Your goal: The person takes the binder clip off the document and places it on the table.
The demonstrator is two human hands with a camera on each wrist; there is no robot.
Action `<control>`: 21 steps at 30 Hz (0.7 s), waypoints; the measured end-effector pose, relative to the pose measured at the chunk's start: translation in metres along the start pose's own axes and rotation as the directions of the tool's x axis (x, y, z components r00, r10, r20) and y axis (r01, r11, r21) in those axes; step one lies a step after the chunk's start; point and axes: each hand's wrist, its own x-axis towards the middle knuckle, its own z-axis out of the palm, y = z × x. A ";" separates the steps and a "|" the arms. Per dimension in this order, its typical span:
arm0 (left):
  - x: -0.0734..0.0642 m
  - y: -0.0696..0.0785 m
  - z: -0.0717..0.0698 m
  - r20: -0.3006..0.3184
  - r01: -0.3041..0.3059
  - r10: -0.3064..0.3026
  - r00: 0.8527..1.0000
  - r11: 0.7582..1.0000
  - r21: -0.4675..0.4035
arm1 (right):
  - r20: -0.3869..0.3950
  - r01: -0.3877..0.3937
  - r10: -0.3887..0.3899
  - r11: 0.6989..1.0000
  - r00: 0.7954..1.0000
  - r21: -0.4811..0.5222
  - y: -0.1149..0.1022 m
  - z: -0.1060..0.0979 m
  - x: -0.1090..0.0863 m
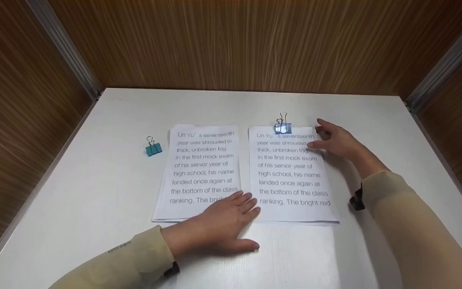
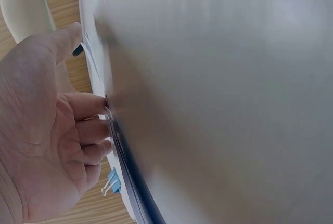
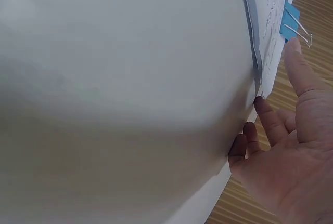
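Observation:
Two stacks of printed paper lie side by side on the white table. On the top edge of the right paper stack (image 1: 291,172) sits a blue binder clip (image 1: 283,128), its wire handles sticking up. My right hand (image 1: 337,140) is at that stack's upper right corner, thumb on the page and the other fingers beside the edge. In the right wrist view the thumb points toward the binder clip (image 3: 290,22). My left hand (image 1: 225,222) rests over the lower right corner of the left paper stack (image 1: 203,160), fingers extended toward the gap between the stacks.
A teal binder clip (image 1: 153,149) lies on the white table (image 1: 106,180), left of the left stack. Wood-grain panels (image 1: 231,48) rise behind the table and on both sides, with metal strips at the corners.

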 end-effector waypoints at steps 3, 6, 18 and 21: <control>0.000 0.000 -0.001 -0.002 -0.001 0.001 1.000 1.000 0.006 | 0.002 0.023 -0.023 1.000 1.000 0.006 0.000 0.001 0.000; 0.000 0.000 -0.001 -0.002 -0.002 0.002 1.000 1.000 0.006 | 0.010 0.023 -0.023 1.000 1.000 0.011 0.000 0.001 0.000; -0.001 0.000 -0.002 0.008 0.007 -0.007 1.000 1.000 -0.007 | 0.001 0.025 -0.025 0.990 1.000 0.142 -0.004 0.002 -0.008; -0.001 0.000 -0.001 0.005 0.002 -0.002 1.000 1.000 -0.009 | -0.009 0.029 -0.028 0.984 1.000 0.176 -0.004 0.001 -0.011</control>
